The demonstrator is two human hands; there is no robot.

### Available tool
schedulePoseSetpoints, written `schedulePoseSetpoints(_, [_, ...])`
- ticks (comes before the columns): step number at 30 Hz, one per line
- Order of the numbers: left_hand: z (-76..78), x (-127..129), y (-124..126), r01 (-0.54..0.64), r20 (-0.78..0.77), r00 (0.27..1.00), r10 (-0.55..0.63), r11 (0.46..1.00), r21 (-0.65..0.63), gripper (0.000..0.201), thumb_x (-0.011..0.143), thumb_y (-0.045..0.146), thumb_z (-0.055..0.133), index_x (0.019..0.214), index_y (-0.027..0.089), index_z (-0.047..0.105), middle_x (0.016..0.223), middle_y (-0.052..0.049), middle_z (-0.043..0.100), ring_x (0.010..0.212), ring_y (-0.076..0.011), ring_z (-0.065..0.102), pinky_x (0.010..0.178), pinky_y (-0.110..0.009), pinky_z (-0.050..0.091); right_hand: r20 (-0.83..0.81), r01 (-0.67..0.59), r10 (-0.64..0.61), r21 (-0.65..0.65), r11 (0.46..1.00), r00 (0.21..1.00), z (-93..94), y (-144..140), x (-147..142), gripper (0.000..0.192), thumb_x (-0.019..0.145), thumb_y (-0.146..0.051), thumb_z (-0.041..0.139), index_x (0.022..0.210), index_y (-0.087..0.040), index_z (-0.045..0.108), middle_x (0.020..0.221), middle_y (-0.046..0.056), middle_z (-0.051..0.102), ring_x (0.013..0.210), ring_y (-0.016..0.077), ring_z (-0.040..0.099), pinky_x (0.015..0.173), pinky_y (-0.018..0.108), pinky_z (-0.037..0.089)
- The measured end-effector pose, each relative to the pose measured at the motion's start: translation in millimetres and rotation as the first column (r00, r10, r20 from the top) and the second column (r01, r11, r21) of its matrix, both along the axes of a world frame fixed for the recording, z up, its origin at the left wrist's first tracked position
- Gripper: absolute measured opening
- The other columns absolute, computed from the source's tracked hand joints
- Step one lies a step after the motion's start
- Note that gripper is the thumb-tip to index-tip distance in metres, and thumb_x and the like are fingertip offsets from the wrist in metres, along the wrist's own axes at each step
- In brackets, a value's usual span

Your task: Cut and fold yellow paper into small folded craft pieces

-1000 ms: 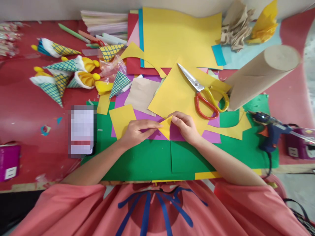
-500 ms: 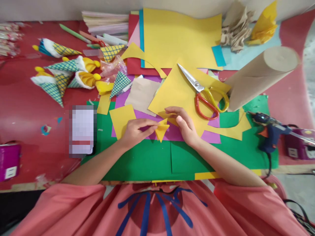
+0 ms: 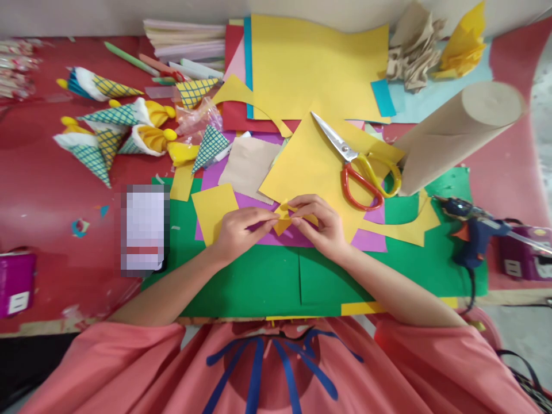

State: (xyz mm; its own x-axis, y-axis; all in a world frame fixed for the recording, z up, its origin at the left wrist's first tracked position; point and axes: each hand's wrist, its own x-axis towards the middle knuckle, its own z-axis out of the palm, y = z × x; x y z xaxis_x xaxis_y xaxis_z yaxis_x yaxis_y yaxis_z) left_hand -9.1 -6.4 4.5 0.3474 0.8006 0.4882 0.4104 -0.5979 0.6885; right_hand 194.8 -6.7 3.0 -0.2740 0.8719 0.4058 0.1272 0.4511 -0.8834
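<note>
Yellow paper, a small folded piece (image 3: 283, 219), is pinched between the fingertips of the left hand (image 3: 235, 230) and right hand (image 3: 325, 227) over the purple sheet (image 3: 259, 204) on green card (image 3: 259, 282), with scissors (image 3: 360, 167) lying far right.

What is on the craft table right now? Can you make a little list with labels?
left hand: left hand pinches the small yellow paper piece
right hand: right hand pinches the same piece from the other side
under the hands: purple paper on green paper
scissors: scissors lie on a yellow sheet
glue gun: glue gun lies on the right
cones: patterned paper cones at far left
roll: brown paper roll
</note>
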Motion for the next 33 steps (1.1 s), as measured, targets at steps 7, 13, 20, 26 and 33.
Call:
schedulePoseSetpoints(7, [0.4,-0.1,-0.4,0.014,-0.023,1.000,-0.014,1.000,0.012,0.008,0.083,0.017,0.067,0.089,0.019,0.071,0.082,-0.002,0.077,0.073,-0.0111,0.072,0.069,-0.018,0.055,0.039,0.050,-0.047,-0.080,0.996,0.998,-0.5,0.6,0.5,0.004,0.089,-0.026,0.061,0.085,-0.023,0.060,0.106,0.007,0.066,0.101,0.0191,0.062,0.090,0.040,0.050])
schedulePoseSetpoints(13, [-0.9,-3.0,-1.8,-0.002,-0.015,1.000,0.003,1.000,0.027,0.016,0.083,0.015,0.067,0.097,0.020,0.070,0.088,-0.001,0.077,0.078,-0.0105,0.072,0.073,-0.018,0.055,-0.045,-0.021,0.008,-0.301,0.953,0.999,-1.8,1.2,-0.6,0.040,0.084,-0.035,0.067,0.117,-0.024,0.048,0.125,0.011,0.056,0.112,0.0189,0.057,0.094,0.037,0.049])
schedulePoseSetpoints(20, [-1.7,-1.9,-4.1,-0.030,-0.035,0.999,0.032,0.997,0.073,0.022,0.081,0.015,0.068,0.102,0.020,0.067,0.090,-0.001,0.076,0.081,-0.0109,0.072,0.076,-0.018,0.056,-0.140,-0.117,0.061,-0.433,0.894,0.988,-0.9,-0.2,-2.3,0.039,0.086,-0.035,0.064,0.118,-0.022,0.044,0.095,0.004,0.064,0.082,0.0138,0.063,0.078,0.030,0.053])
schedulePoseSetpoints(26, [2.2,-0.3,-3.5,-0.027,-0.016,1.000,0.024,0.971,-0.239,0.021,0.085,0.027,0.065,0.104,0.019,0.066,0.093,-0.002,0.075,0.078,-0.0116,0.072,0.071,-0.018,0.056,-0.094,-0.067,0.031,-0.407,0.911,0.995,4.3,-0.8,-3.3,0.029,0.087,-0.032,0.063,0.110,-0.022,0.049,0.077,-0.001,0.058,0.065,0.0110,0.058,0.064,0.027,0.051])
schedulePoseSetpoints(33, [9.2,0.4,1.0,-0.004,-0.083,0.996,-0.024,0.947,-0.322,0.029,0.090,0.034,0.055,0.068,0.017,0.063,0.055,0.003,0.060,0.048,-0.0070,0.052,0.049,-0.018,0.040,-0.093,-0.062,0.024,-0.431,0.900,0.995,3.4,-1.0,-3.7,0.029,0.086,-0.036,0.064,0.108,-0.022,0.052,0.086,0.001,0.062,0.070,0.0116,0.060,0.066,0.027,0.052])
